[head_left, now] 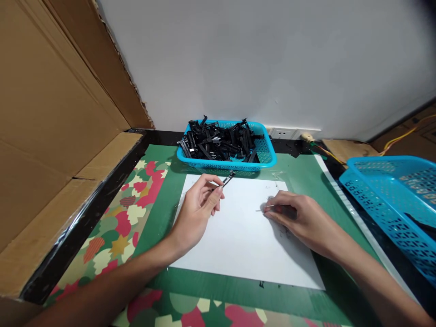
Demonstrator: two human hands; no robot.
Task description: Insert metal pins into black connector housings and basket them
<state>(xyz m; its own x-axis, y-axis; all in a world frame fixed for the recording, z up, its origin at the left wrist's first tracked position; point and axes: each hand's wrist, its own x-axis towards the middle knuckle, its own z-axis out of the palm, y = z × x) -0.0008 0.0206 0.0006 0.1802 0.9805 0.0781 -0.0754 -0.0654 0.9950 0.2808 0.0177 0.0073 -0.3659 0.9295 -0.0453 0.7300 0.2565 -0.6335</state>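
Note:
Between the thumb and fingers of my left hand is a small black plastic part, narrow and tilted up to the right. My right hand is closed in a pinch low over the right half of a white sheet of paper. A thin, light-coloured pin shows at its fingertips; how long it is, I cannot tell. Small grey bits on the paper are partly hidden behind those fingers. Beyond both hands, a blue basket is heaped with black plastic parts like the one in my left hand.
A second blue basket stands at the right, with a dark piece inside. Cardboard walls the left side. At the back wall are a socket strip and a plug with a cord. Tiny black scraps lie near the paper's front edge.

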